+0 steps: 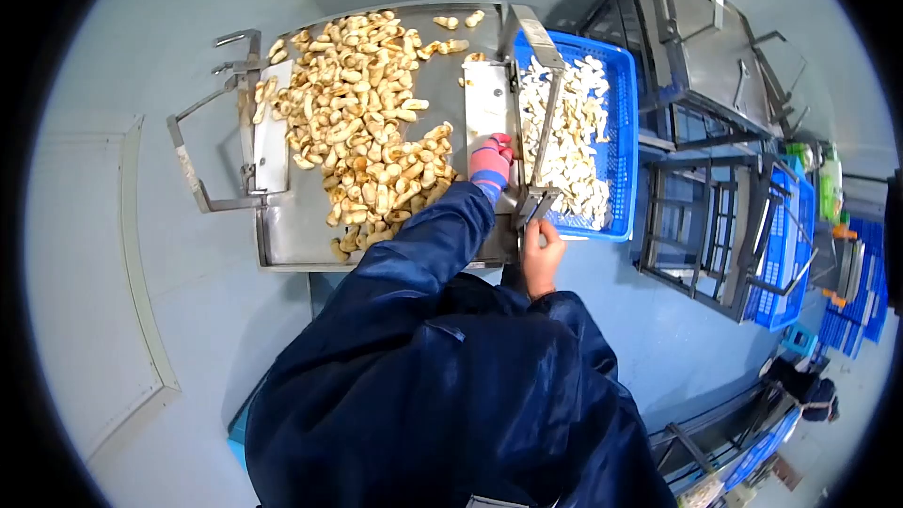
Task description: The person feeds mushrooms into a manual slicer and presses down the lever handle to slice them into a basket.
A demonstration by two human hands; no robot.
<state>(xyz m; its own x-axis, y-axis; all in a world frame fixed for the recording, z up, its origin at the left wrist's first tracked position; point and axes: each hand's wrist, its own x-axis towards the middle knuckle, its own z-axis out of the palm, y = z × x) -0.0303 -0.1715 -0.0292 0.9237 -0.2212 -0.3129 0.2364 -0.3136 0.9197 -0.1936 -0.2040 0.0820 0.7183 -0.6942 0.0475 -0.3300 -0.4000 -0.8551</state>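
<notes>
My left hand (491,160), in a pink and blue striped glove, is closed over a white cutting board (485,99); whatever its curled fingers hold is hidden. My right hand (543,259), bare, grips the near end of a hinged metal lever cutter (548,122) mounted along the table's right side. A big heap of whole, pale-brown stubby mushrooms (372,122) covers the steel table (292,235) to the left of my left hand. Just beyond the cutter, a blue plastic basket (618,122) holds many cut white pieces (569,150).
Another metal lever frame with a white board (273,136) is fixed at the table's left side. Steel tables (696,47) and a metal rack (701,226) stand to the right. Beyond them are more blue baskets (785,245). A person in dark clothing (804,386) is at lower right.
</notes>
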